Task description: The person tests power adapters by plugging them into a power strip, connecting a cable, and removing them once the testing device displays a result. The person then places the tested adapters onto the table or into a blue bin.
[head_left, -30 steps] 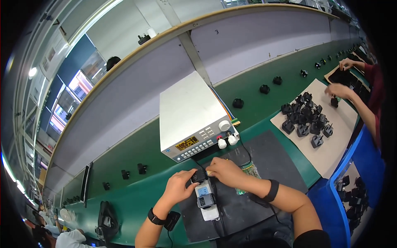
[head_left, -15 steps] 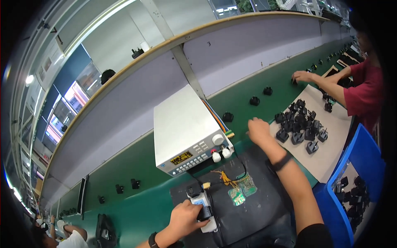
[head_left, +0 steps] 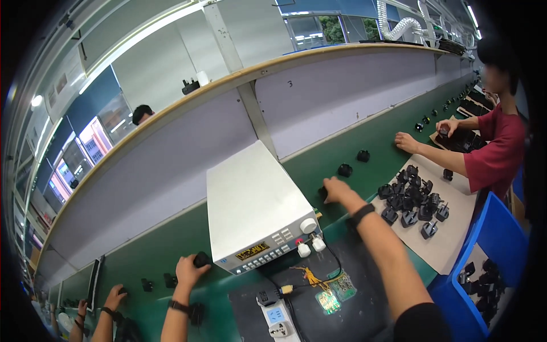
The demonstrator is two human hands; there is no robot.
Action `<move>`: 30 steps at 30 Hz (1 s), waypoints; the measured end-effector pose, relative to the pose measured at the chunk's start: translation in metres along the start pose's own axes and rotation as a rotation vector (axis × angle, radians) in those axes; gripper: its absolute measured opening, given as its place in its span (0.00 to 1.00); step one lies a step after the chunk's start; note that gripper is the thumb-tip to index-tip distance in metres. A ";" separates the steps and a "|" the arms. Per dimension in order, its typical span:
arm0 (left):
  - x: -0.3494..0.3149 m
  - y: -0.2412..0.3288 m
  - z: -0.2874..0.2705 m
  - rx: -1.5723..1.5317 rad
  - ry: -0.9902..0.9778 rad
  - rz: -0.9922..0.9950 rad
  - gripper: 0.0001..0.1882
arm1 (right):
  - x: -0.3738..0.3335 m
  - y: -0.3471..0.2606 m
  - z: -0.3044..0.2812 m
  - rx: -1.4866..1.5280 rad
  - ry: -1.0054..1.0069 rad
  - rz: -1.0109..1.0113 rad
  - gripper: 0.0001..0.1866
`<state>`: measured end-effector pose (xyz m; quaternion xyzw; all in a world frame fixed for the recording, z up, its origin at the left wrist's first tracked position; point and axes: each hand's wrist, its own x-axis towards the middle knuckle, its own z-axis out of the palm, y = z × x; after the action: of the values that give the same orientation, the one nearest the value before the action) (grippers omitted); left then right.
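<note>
My left hand is closed on a black plug adapter, just left of the white bench instrument. Beyond the instrument's right side, my right hand grips another black power adapter at the green bench; my fingers partly hide it. A white power strip lies on the black mat, with a black adapter at its far end and a bare socket nearer me. Green circuit boards with yellow wires rest beside it.
Black plug adapters are heaped on a cardboard sheet at right, beside a blue bin holding more. A co-worker in a red shirt works at far right. Another person's hand reaches in at left. Single adapters dot the bench.
My left hand has left the power strip and moved left with the adapter, baring the socket. My right hand has moved left and now holds the bench adapter. Another hand has come in at left.
</note>
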<state>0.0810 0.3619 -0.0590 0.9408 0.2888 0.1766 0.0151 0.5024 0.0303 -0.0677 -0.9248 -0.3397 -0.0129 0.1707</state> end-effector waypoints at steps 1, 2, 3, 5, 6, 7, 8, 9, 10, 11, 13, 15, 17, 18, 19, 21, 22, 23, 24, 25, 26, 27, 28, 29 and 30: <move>0.006 -0.015 0.014 -0.016 -0.089 -0.024 0.31 | -0.026 -0.008 -0.029 -0.018 -0.022 0.027 0.30; 0.016 -0.021 0.022 -0.088 -0.117 -0.066 0.31 | -0.051 0.002 -0.046 0.038 0.063 0.019 0.28; 0.016 -0.034 0.025 -0.150 -0.145 -0.131 0.32 | -0.084 -0.002 -0.063 0.175 0.235 -0.052 0.28; 0.018 -0.010 0.016 0.030 -0.092 -0.036 0.42 | -0.164 0.000 -0.106 0.453 0.244 -0.101 0.26; 0.007 0.013 -0.004 0.014 0.054 0.071 0.41 | -0.207 -0.020 -0.126 0.641 0.139 0.000 0.25; -0.006 0.041 -0.027 -0.054 0.274 0.215 0.34 | -0.235 -0.037 -0.121 0.978 0.050 -0.036 0.24; -0.019 0.072 -0.050 -0.132 0.316 0.273 0.31 | -0.254 -0.048 -0.107 1.073 -0.048 -0.136 0.23; -0.043 0.105 -0.071 -0.319 0.272 0.281 0.29 | -0.272 -0.072 -0.111 1.167 -0.248 -0.101 0.24; -0.068 0.141 -0.094 -0.297 0.319 0.427 0.29 | -0.283 -0.092 -0.101 1.499 -0.416 -0.078 0.25; -0.085 0.171 -0.113 -0.252 0.280 0.560 0.31 | -0.286 -0.104 -0.091 1.567 -0.613 -0.016 0.25; -0.120 0.198 -0.123 -0.255 0.168 0.661 0.35 | -0.288 -0.127 -0.066 1.696 -0.870 0.079 0.25; -0.148 0.203 -0.130 -0.288 0.171 0.670 0.36 | -0.289 -0.146 -0.053 1.766 -0.978 0.035 0.24; -0.164 0.203 -0.134 -0.316 0.165 0.655 0.36 | -0.292 -0.158 -0.042 1.830 -1.033 0.003 0.24; -0.167 0.199 -0.131 -0.333 0.088 0.682 0.34 | -0.293 -0.162 -0.037 1.857 -1.129 -0.008 0.24; -0.169 0.198 -0.127 -0.354 0.009 0.705 0.32 | -0.294 -0.163 -0.033 1.880 -1.226 -0.016 0.23; -0.165 0.197 -0.123 -0.421 -0.037 0.648 0.31 | -0.290 -0.156 -0.031 1.786 -1.199 -0.019 0.23; -0.161 0.195 -0.119 -0.485 -0.083 0.585 0.30 | -0.283 -0.153 -0.031 1.691 -1.176 -0.024 0.24; -0.161 0.192 -0.116 -0.533 -0.091 0.528 0.28 | -0.280 -0.159 -0.044 1.435 -0.862 -0.086 0.21; -0.161 0.191 -0.111 -0.531 -0.092 0.533 0.28 | -0.272 -0.156 -0.049 1.438 -0.857 -0.085 0.21; -0.161 0.190 -0.105 -0.570 -0.136 0.487 0.27 | -0.265 -0.152 -0.052 0.894 -0.187 -0.355 0.18; -0.161 0.189 -0.100 -0.609 -0.184 0.440 0.27 | -0.261 -0.148 -0.051 0.284 0.442 -0.550 0.17; -0.161 0.188 -0.097 -0.606 -0.189 0.441 0.27 | -0.260 -0.145 -0.043 0.288 0.441 -0.545 0.17; -0.159 0.189 -0.093 -0.570 -0.207 0.455 0.26 | -0.255 -0.140 -0.032 0.318 0.318 -0.589 0.16; -0.158 0.191 -0.091 -0.533 -0.224 0.468 0.26 | -0.251 -0.137 -0.021 0.349 0.193 -0.632 0.16; -0.157 0.193 -0.091 -0.531 -0.228 0.474 0.26 | -0.247 -0.136 -0.015 0.350 0.197 -0.625 0.16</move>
<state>0.0326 0.1083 0.0004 0.9585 0.0034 0.1379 0.2495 0.2279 -0.0316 -0.0467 -0.7275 -0.5847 -0.0949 0.3461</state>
